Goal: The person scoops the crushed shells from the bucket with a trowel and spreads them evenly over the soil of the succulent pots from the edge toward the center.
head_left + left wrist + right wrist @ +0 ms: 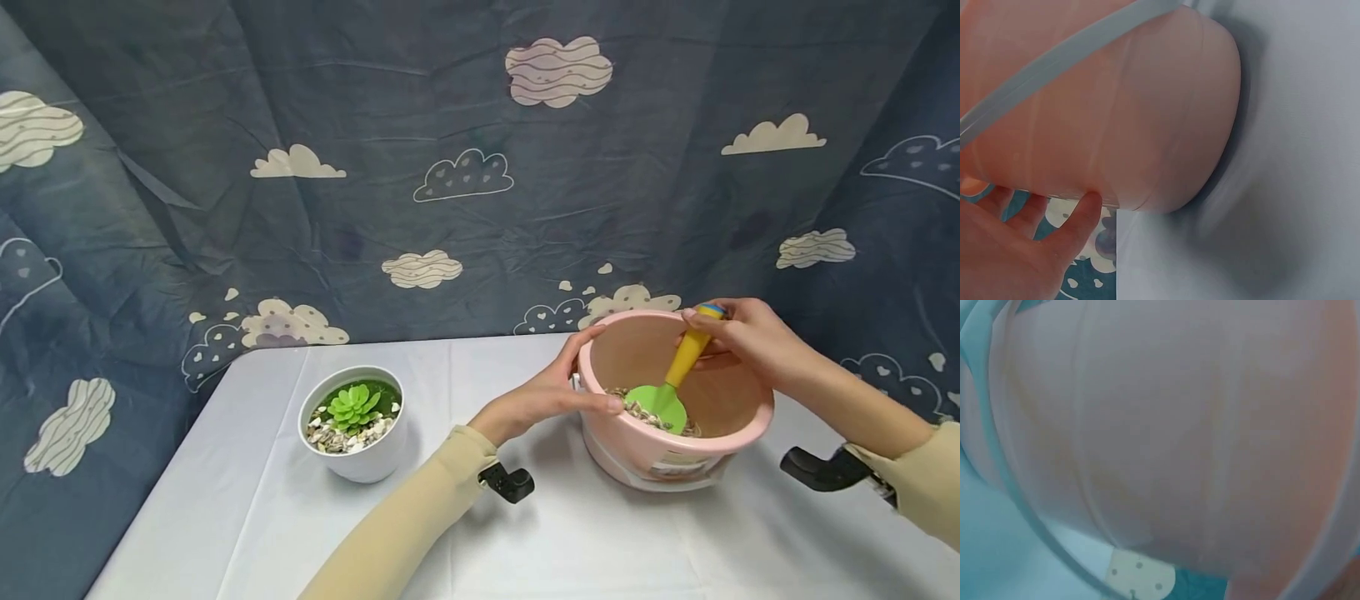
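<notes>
A pink bucket (652, 446) stands on the table, with a pale handle (1054, 65) hanging down its side. Shell-like bits or pebbles (645, 414) lie inside it. My right hand (738, 333) grips the yellow handle of a toy shovel (686, 358). Its green blade points down among the pebbles. At the bucket's left side, my left hand (551, 387) holds the rim, thumb at the front and fingers farther back on the outside. The left wrist view shows those fingers (1079, 219) against the outer wall. In the right wrist view the bucket wall (1154, 425) hides the shovel.
To the left stands a white pot (367, 462) holding a green succulent (354, 408), with pale stones around it. White cloth covers the table (262, 500). A dark cloud-patterned curtain (390, 100) hangs close behind the back edge.
</notes>
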Tool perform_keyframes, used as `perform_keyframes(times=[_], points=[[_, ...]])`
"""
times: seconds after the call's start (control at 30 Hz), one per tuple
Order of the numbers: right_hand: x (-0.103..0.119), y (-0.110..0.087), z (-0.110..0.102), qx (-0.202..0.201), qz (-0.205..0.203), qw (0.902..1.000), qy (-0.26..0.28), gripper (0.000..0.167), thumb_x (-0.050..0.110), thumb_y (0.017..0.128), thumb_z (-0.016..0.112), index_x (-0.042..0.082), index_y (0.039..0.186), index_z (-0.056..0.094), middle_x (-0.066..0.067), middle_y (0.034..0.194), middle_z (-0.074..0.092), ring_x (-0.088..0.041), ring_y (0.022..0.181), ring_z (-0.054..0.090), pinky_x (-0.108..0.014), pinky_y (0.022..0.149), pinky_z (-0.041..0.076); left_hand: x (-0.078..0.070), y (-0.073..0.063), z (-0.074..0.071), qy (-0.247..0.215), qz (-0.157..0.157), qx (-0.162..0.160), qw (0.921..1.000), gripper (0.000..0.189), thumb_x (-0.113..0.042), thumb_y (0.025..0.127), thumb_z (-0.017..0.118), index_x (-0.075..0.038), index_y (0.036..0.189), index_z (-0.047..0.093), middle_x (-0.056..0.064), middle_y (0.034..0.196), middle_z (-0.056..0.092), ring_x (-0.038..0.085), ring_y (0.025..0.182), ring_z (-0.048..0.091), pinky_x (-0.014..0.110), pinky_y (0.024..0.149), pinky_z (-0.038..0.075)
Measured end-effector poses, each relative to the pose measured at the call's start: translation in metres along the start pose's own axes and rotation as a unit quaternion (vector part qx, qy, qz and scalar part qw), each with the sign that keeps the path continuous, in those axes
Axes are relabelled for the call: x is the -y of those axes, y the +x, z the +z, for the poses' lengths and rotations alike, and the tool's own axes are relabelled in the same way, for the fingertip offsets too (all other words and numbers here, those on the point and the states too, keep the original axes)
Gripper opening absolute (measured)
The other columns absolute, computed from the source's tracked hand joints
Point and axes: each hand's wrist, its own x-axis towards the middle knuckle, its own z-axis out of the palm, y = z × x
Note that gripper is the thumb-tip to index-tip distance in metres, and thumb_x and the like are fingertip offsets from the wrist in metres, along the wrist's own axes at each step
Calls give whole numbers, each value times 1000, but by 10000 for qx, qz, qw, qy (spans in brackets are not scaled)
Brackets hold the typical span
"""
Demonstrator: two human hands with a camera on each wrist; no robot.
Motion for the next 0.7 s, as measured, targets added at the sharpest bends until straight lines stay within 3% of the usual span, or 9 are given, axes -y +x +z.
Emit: perform_keyframes(times=[0.2, 0.4, 0.5, 0.7], points=[[-8, -4, -11, -84, 395, 9975, 584, 65, 38, 99, 58, -14, 131, 36, -1, 93, 73, -13, 81, 71, -32, 72, 57, 1, 0, -1, -4, -1, 52, 10000, 93, -23, 79, 78, -49, 149, 22, -14, 153, 27, 7, 140, 25, 40, 110, 22], [-11, -10, -25, -73, 597, 9954, 749, 62, 38, 99, 58, -12, 129, 38, 3, 89, 72, -16, 81, 72, -29, 72, 56, -1, 0, -2, -44, 68, 45, 10000, 95, -21, 80, 78, -48, 150, 21, -14, 151, 30, 5, 138, 29, 37, 111, 21], [-14, -14, -31, 39, 663, 9926, 1015, 56, 36, 100, 57, -10, 127, 40, 1, 91, 73, -19, 84, 72, -31, 74, 56, -1, -1, -2, -43, 67, 55, 10000, 96, -21, 80, 78, -48, 151, 20, -15, 150, 31, 4, 136, 31, 39, 111, 21], [-19, -23, -39, 49, 709, 9799, 1866, 26, 32, 100, 57, 8, 110, 57, -1, 97, 74, -21, 89, 72, -34, 75, 56, -2, -2, -2, -34, 116, 83, 9999, 96, -23, 80, 78, -47, 152, 19, -15, 149, 32, 4, 134, 33, 41, 111, 21]])
